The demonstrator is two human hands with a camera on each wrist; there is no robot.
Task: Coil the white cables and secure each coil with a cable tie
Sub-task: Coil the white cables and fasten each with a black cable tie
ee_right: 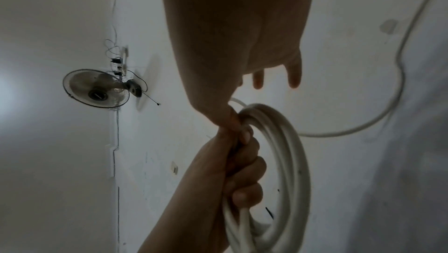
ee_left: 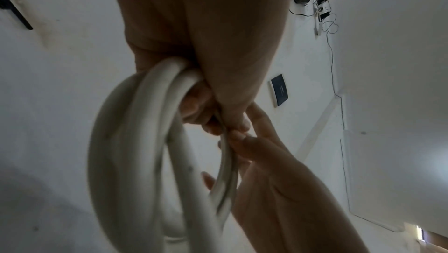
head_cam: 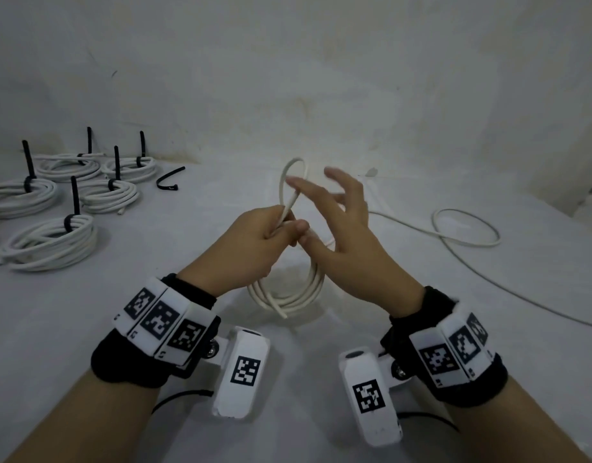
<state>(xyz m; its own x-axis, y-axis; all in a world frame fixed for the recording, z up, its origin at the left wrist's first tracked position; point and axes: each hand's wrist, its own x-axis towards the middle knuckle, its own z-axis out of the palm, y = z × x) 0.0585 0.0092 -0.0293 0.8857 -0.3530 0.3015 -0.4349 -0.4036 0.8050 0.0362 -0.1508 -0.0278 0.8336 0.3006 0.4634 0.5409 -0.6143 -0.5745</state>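
Gripping the white cable [head_cam: 289, 292] in your left hand [head_cam: 254, 240], fingers curled round several hanging loops, you hold your right hand [head_cam: 343, 228] against it with fingers spread, grasping nothing. Its loose tail trails right across the table [head_cam: 421, 329]. Six finished coils [head_cam: 51, 243] lie far left, each tied black; one spare cable tie [head_cam: 169, 180] lies beside them. Wristband markers show no readable writing.

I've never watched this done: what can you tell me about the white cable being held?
The white cable looks like smooth, round plastic-coated cord. Several loops hang as a coil from the left hand, which grips them together. One fresh loop arches above the grip, by the right hand. The uncoiled rest trails right across the pale surface in loose curves.
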